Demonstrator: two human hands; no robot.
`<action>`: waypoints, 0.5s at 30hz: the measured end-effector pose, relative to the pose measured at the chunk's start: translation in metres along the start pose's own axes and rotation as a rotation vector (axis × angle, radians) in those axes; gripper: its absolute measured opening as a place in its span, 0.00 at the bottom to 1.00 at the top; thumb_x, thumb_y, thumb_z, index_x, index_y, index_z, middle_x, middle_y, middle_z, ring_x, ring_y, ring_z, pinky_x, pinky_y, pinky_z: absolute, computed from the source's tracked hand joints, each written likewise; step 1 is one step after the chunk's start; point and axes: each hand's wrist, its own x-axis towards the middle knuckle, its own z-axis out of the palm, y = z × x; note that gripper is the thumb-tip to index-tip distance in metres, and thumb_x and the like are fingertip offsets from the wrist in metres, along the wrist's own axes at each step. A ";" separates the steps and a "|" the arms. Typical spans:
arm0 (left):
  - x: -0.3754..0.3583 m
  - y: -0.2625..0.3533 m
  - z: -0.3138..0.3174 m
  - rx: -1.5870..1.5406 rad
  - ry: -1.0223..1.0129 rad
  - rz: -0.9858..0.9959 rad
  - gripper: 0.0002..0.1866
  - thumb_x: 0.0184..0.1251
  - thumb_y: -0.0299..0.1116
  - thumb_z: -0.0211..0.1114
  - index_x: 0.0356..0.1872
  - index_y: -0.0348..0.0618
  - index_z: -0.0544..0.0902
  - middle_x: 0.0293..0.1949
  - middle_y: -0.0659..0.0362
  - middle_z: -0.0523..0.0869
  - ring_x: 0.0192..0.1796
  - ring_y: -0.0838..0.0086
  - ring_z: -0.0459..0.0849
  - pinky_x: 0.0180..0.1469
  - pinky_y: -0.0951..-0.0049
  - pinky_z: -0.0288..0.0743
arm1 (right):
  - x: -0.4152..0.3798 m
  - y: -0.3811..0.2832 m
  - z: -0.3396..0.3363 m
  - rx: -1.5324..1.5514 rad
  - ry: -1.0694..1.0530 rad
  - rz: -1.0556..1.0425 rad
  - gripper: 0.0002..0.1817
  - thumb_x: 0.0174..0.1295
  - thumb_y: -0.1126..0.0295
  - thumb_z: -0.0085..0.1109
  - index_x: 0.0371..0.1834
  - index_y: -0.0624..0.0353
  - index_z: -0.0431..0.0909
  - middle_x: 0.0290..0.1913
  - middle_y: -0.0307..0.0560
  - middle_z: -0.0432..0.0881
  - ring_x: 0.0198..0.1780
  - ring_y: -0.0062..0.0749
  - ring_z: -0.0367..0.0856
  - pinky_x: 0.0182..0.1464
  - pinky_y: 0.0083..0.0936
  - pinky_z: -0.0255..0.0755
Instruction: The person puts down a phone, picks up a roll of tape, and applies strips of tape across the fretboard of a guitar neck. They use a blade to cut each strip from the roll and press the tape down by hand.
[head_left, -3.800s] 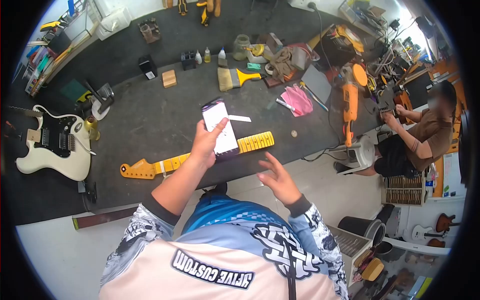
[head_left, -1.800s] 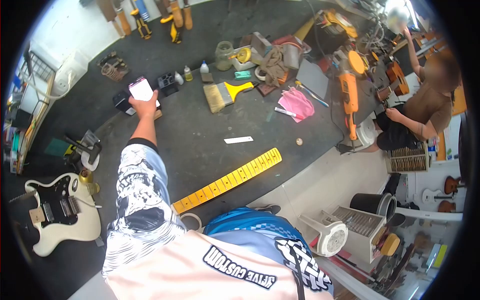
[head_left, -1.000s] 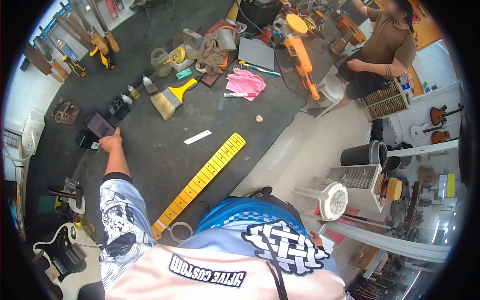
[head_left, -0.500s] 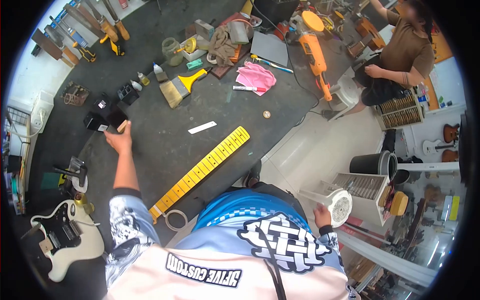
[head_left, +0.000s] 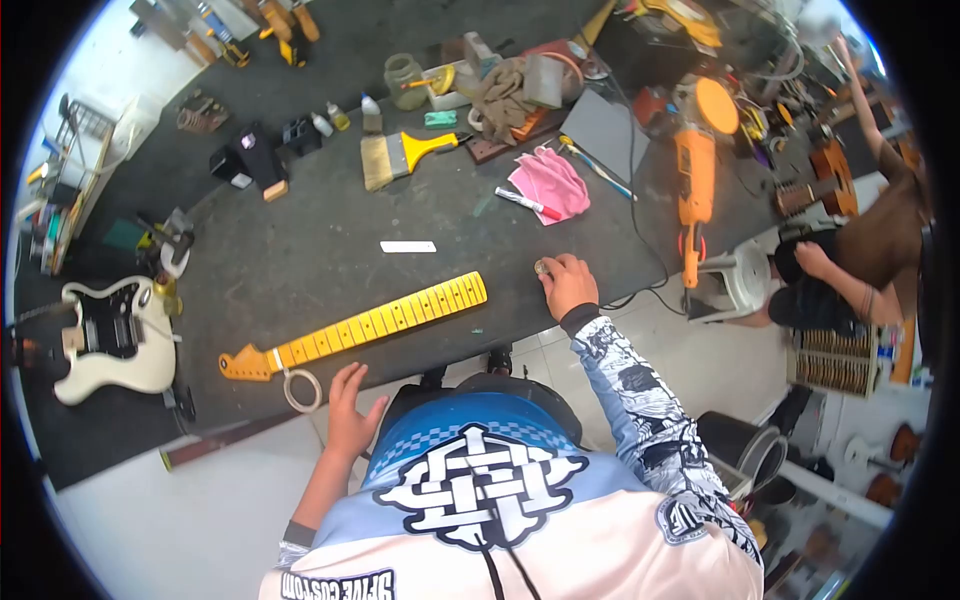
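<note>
My right hand (head_left: 572,286) is closed at the fingertips on a small round disc (head_left: 541,267), coin-like, at the right part of the dark workbench. Beside the bench's front edge, my left hand (head_left: 350,418) has its fingers apart and holds nothing. The yellow guitar neck (head_left: 385,320), with frets and dark dots, lies between my two hands, its headstock to the left. Near my left hand a pale ring like a roll of tape (head_left: 290,391) sits at the neck's headstock end. Behind the neck lies a short white strip (head_left: 408,247).
A wide brush (head_left: 395,158), a pink cloth (head_left: 562,185) with a marker, and an orange power tool (head_left: 694,175) with a cord lie farther back. Black boxes (head_left: 258,158) and a white guitar body (head_left: 145,345) are at left. Another person (head_left: 880,240) sits at right.
My left hand has left the black boxes and come to the front edge. My right hand has moved from my side onto the bench and taken hold of the disc. The view has turned.
</note>
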 end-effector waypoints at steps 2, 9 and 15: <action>-0.029 0.004 0.010 -0.008 -0.022 -0.139 0.31 0.61 0.33 0.78 0.66 0.41 0.78 0.64 0.46 0.78 0.66 0.49 0.78 0.69 0.57 0.72 | 0.005 0.006 0.003 0.012 -0.065 -0.013 0.13 0.64 0.64 0.68 0.51 0.49 0.83 0.51 0.46 0.79 0.56 0.49 0.79 0.56 0.42 0.76; -0.176 -0.079 0.093 -0.491 -0.093 -1.048 0.33 0.72 0.52 0.69 0.67 0.37 0.78 0.61 0.47 0.84 0.60 0.60 0.84 0.59 0.63 0.78 | 0.028 0.007 -0.008 0.079 -0.211 -0.062 0.14 0.60 0.69 0.71 0.49 0.50 0.82 0.53 0.49 0.78 0.57 0.53 0.79 0.57 0.44 0.76; -0.216 -0.091 0.124 -0.723 -0.095 -1.234 0.32 0.73 0.54 0.66 0.64 0.35 0.80 0.58 0.49 0.87 0.57 0.63 0.86 0.56 0.63 0.78 | 0.042 0.013 -0.006 0.111 -0.399 0.005 0.14 0.61 0.67 0.70 0.49 0.55 0.83 0.42 0.51 0.87 0.48 0.52 0.86 0.52 0.42 0.80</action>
